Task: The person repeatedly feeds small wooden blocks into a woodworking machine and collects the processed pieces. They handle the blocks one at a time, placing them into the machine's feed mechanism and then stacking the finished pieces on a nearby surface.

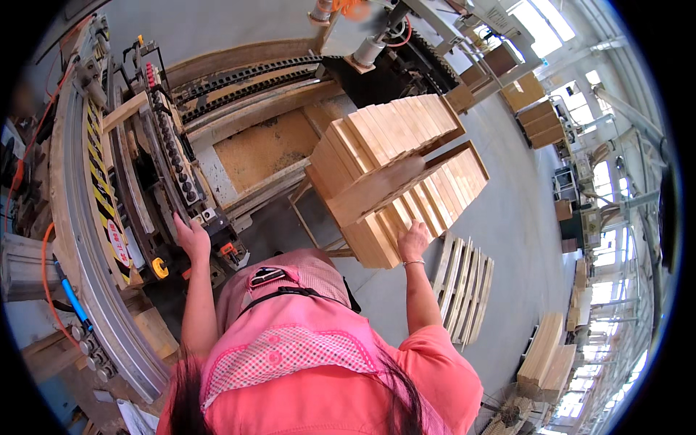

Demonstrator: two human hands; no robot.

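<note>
My left hand (192,238) is at the near end of the machine's rail, beside a small box with buttons (207,216). Its fingers are stretched and apart, and I see nothing held in them. My right hand (414,241) is closed over the top edge of a wooden board (413,210) in the nearer of two rows of upright boards. Its fingertips are partly hidden among the boards. The farther row of boards (395,130) stands just beyond, and both rows rest on a stand (303,217).
On the left runs a long machine with a curved metal rail (130,319), striped warning tape (98,159) and chains (246,80). A yellow knob (159,268) juts out near my left forearm. A slatted wooden pallet (464,290) lies on the floor at right, with stacked boards (547,359) beyond.
</note>
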